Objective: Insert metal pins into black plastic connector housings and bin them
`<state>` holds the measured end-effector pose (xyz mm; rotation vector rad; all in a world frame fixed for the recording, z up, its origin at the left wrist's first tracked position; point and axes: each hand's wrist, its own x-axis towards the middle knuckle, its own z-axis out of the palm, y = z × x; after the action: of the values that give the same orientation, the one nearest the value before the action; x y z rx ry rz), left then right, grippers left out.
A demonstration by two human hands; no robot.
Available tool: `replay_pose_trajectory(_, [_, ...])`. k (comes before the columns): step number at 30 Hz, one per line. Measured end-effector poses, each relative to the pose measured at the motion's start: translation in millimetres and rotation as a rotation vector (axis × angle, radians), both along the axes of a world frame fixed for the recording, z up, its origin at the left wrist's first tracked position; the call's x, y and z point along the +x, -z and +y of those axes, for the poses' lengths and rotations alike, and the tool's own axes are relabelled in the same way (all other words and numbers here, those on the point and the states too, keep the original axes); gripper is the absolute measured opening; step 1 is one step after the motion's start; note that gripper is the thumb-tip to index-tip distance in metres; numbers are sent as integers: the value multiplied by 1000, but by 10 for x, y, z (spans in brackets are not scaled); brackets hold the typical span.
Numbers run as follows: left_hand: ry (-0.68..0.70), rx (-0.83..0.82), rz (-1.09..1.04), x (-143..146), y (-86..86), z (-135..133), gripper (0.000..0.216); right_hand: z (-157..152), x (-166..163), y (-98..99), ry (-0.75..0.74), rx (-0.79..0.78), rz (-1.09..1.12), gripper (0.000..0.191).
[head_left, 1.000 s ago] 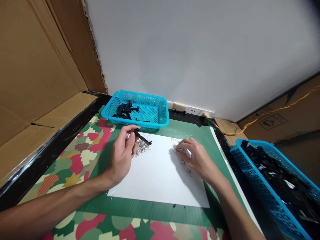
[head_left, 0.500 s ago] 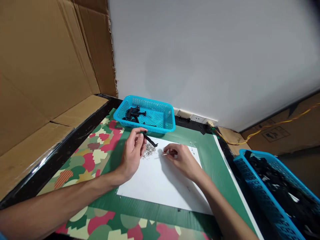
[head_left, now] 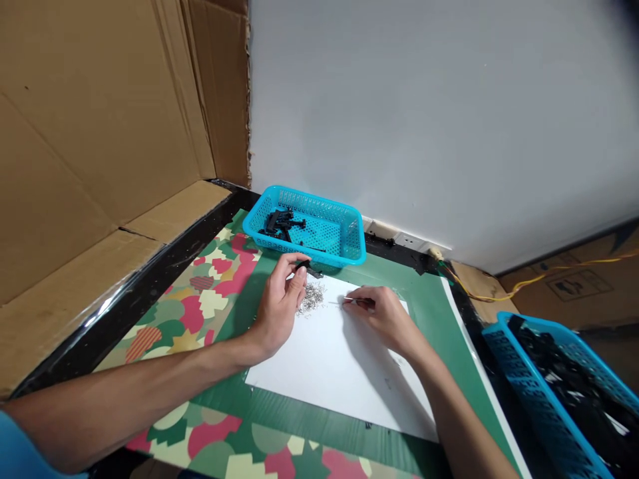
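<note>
My left hand (head_left: 280,301) pinches a small black plastic part (head_left: 308,268) just above the far left of a white sheet (head_left: 339,366). Right under it lies a little heap of thin metal pins (head_left: 312,297). My right hand (head_left: 383,316) rests on the sheet with its fingers pinched on one thin metal pin (head_left: 344,301), whose tip points left toward the heap. The two hands are a short gap apart.
A small blue basket (head_left: 349,229) with a few black parts stands behind the sheet, against the grey wall. A larger blue basket (head_left: 519,379) full of black parts sits at the right edge. Cardboard walls rise on the left. A green mat (head_left: 429,293) and patterned cover lie underneath.
My right hand has moved left from the loose pins on the sheet toward the heap, holding one pin. The left hand has turned the black part. The view has shifted left.
</note>
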<state>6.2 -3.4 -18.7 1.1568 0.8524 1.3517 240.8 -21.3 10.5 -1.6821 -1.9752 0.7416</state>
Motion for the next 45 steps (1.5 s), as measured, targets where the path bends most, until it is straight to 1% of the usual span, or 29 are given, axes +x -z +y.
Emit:
replay_pose_trajectory(2, [3, -2, 0, 0, 2, 0, 24, -22, 101, 0, 36, -3, -29, 20])
replay_pose_trajectory(4, [6, -1, 7, -2, 2, -1, 24, -44, 131, 29, 80, 9, -48, 23])
replay_pose_trajectory(7, [8, 0, 19, -6, -1, -3, 25, -69, 15, 101, 129, 50, -39, 26])
replay_pose_trajectory(11, [10, 5, 49, -14, 5, -6, 26, -68, -169, 153, 126, 60, -62, 24])
replay_pose_trajectory(13, [15, 6, 66, -18, 12, -8, 27, -63, -117, 133, 121, 43, -100, 18])
replay_pose_trajectory(15, [25, 4, 67, -18, 14, -12, 28, -70, 35, 83, 135, 23, -134, 15])
replay_pose_trajectory(17, [34, -2, 57, -16, 5, -16, 28, -89, 210, 12, 160, 13, -155, 17])
replay_pose_trajectory(19, [39, -7, 57, -13, -13, -21, 27, -110, 314, -60, 179, 18, -169, 23])
replay_pose_trajectory(20, [43, -12, 61, -11, -23, -23, 26, -116, 319, -89, 186, 28, -176, 25])
replay_pose_trajectory(22, [55, -21, 74, -10, -39, -28, 26, -112, 230, -120, 186, 63, -174, 28])
replay_pose_trajectory(25, [91, -31, 79, -10, -42, -30, 28, -68, -58, -72, 128, 100, -105, 25])
replay_pose_trajectory(28, [125, -31, 80, -5, -22, -27, 29, -13, -323, 61, 79, 112, -17, 17])
replay_pose_trajectory(31, [134, -24, 86, 2, 0, -18, 29, 8, -441, 183, 64, 113, 14, 12])
replay_pose_trajectory(33, [130, -23, 89, 6, 9, -8, 29, -1, -451, 218, 48, 101, 20, 11])
replay_pose_trajectory(37, [133, -33, 110, 8, 7, 8, 30, -53, -399, 195, -3, 81, 24, 12])
replay_pose_trajectory(40, [167, -82, 98, 9, -8, -16, 32, -117, -351, 138, -19, 72, 39, 11])
replay_pose_trajectory(42, [204, -138, 89, 10, -23, -59, 33, -168, -322, 79, -31, 73, 110, 9])
replay_pose_trajectory(45, [264, -174, 114, 7, -44, -146, 32, -243, -282, -35, -37, 101, 307, 9])
